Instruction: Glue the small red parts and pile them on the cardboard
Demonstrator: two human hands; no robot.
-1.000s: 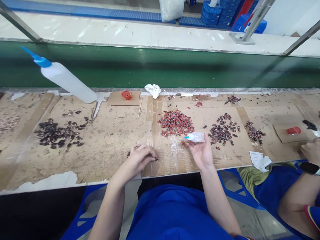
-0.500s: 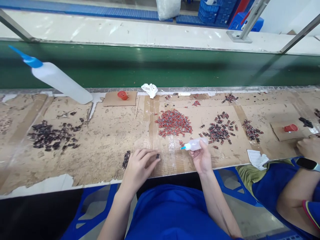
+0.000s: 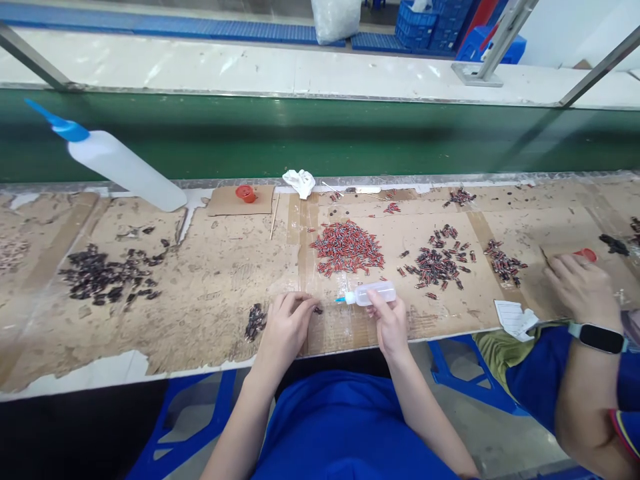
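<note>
Left hand (image 3: pixel 290 323) pinches a tiny dark piece (image 3: pixel 318 311), seemingly to steady it — right hand (image 3: pixel 391 321) grips a small blue-tipped translucent plastic bottle (image 3: pixel 375 294).

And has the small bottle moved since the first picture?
Yes, the small bottle has shifted left and downward in view, against the red parts pile.

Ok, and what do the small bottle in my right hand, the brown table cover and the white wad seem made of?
Small bottle: likely plastic, since it's smooth and cloudily see-through.
Table cover: cardboard, matte, with ragged torn edges.
White wad: matte and crumpled; tissue or cloth, can't tell.
</note>
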